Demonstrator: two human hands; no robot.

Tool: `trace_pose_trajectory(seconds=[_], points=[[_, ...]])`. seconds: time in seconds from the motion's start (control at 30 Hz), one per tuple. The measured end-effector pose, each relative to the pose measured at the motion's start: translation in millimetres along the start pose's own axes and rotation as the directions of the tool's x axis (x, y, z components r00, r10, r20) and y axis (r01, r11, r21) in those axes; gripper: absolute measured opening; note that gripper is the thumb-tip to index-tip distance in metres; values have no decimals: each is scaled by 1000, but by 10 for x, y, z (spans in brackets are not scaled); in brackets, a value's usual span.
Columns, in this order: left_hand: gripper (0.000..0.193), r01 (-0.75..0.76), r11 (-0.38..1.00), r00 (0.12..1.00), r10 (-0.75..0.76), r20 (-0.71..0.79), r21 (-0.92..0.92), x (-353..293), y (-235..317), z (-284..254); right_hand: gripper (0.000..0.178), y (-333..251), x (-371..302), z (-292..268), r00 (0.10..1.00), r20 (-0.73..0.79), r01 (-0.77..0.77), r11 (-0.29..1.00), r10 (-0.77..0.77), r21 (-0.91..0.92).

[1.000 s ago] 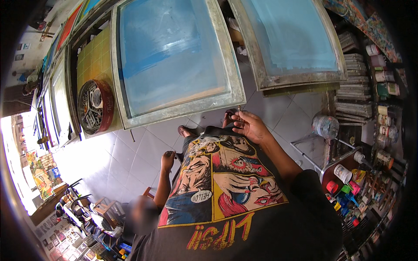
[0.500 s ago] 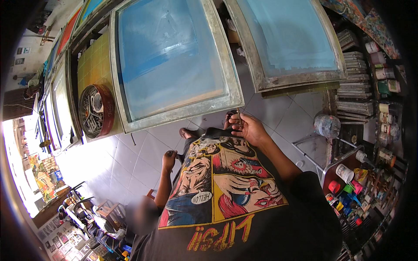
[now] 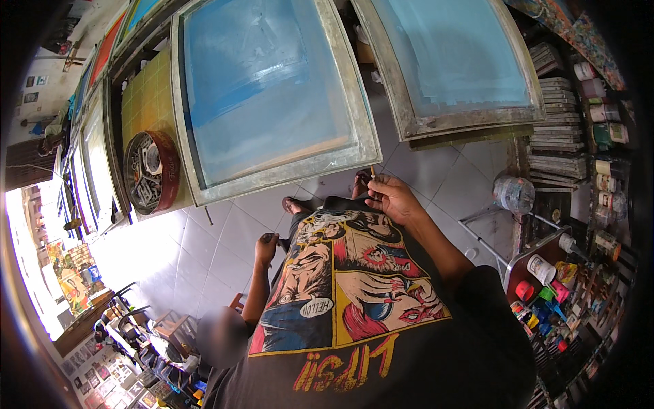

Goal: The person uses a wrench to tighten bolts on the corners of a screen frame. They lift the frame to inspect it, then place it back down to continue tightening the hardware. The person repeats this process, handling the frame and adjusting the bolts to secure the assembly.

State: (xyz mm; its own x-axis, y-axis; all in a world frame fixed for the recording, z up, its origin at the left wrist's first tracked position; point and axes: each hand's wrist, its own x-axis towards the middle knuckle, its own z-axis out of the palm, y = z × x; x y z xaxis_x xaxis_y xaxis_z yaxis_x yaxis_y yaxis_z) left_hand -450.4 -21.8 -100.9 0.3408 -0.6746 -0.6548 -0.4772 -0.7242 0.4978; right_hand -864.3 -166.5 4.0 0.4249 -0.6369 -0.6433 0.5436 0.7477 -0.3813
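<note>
My right hand (image 3: 394, 199) is raised in front of my waist, just below the lower rail of a large metal screen frame (image 3: 286, 170) with blue mesh. Its fingers pinch a thin small stick (image 3: 372, 173) that points up toward the frame. At my side hangs my left hand (image 3: 266, 247), fingers curled and dark-stained, with nothing visible in it. My black shirt with a comic print (image 3: 347, 286) fills the lower middle. Both sandalled feet (image 3: 294, 203) stand on grey floor tiles.
A second blue-mesh frame (image 3: 470, 123) leans at the upper right. A round red tin (image 3: 151, 174) full of small parts sits left of the big frame. On the right are a plastic bottle (image 3: 514, 193), a stack of flat items (image 3: 555, 140) and shelves with paint jars (image 3: 545, 290).
</note>
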Motion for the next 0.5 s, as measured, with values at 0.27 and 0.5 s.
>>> trace_pose_trajectory(seconds=[0.27,0.5], points=[[24,-173,982,978,180,-104,80,-326,404,-149,11,-136,-383,261,983,32,168,809,-182,-564],[19,-414,808,903,421,-81,-419,-1313,2454,-475,12,-162,-162,1253,928,364,330,632,-80,-701]])
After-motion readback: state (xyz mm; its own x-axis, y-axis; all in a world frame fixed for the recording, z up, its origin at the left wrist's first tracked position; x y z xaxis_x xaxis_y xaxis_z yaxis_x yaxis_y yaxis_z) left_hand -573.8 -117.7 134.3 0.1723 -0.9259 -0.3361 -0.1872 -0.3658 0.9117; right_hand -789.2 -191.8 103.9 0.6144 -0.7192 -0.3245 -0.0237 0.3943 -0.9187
